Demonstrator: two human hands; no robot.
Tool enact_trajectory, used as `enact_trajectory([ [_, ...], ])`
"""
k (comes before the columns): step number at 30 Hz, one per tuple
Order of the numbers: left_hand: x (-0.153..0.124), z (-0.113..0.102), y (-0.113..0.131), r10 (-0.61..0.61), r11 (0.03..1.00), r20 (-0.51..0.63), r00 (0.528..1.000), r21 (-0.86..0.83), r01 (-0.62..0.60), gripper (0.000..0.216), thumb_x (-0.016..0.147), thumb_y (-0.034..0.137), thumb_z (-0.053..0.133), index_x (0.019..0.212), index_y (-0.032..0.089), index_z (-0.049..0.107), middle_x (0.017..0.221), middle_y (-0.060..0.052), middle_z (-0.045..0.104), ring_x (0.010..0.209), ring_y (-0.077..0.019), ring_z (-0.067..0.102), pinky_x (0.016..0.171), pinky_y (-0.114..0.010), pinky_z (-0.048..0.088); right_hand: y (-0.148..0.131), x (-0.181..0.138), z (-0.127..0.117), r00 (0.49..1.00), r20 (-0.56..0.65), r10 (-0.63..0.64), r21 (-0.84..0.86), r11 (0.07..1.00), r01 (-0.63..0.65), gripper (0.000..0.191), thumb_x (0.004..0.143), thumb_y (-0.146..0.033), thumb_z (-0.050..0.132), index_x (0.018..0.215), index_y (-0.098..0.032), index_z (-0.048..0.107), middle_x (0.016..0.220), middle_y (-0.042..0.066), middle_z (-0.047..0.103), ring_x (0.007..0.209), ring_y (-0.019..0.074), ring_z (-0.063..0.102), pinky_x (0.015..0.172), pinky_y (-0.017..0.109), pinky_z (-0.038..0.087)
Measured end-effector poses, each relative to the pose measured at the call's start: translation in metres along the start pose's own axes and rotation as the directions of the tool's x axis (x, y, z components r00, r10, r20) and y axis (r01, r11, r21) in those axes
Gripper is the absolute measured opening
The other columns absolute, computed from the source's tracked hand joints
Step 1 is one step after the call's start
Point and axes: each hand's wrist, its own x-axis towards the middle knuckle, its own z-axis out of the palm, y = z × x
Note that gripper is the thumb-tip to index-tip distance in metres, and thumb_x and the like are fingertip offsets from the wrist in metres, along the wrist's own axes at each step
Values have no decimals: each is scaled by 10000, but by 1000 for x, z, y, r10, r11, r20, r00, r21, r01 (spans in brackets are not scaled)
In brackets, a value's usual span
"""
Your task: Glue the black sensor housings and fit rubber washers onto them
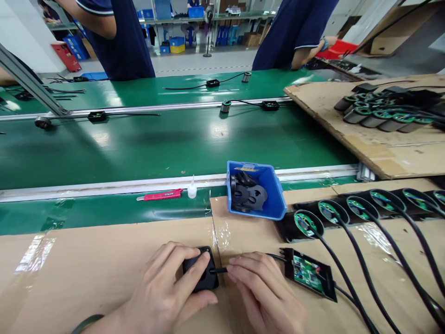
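My left hand (pixel 174 283) is closed around a small black square housing (pixel 205 274), with fingers over its top face and the thumb along its near side. From the housing's right side comes a black cable (pixel 219 270). My right hand (pixel 260 290) pinches that cable a short way from the housing. Beyond my right hand the cable runs on to an open black box with a green circuit board (pixel 309 273), lying on the cardboard. A further cable leaves the box's right end.
A blue bin (pixel 255 190) holds black parts. Left of it lie a red utility knife (pixel 162 195) and a small white bottle (pixel 192 189). Black cylinders with cables (pixel 309 223) line the right. A cardboard sheet (pixel 375 148) bears more cylinders. Two people stand across the green conveyor (pixel 156 153).
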Motion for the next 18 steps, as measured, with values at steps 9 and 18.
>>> enact_trajectory([
  [9,-2,1,2,-31,999,42,999,-21,32,307,1026,332,528,1233,114,589,934,-102,625,835,-199,607,686,-306,594,-1,1,-1,1000,5,19,-6,1000,-19,281,904,34,523,1036,-174,657,924,74,702,866,180,653,755,318,545],
  [18,1,5,1,-107,991,82,991,-66,113,328,1012,444,516,1139,156,609,993,-118,603,878,-242,611,687,-373,586,-1,1,-5,1000,9,18,7,1000,-18,300,901,35,521,1048,-184,664,933,79,716,879,194,676,759,336,562],
])
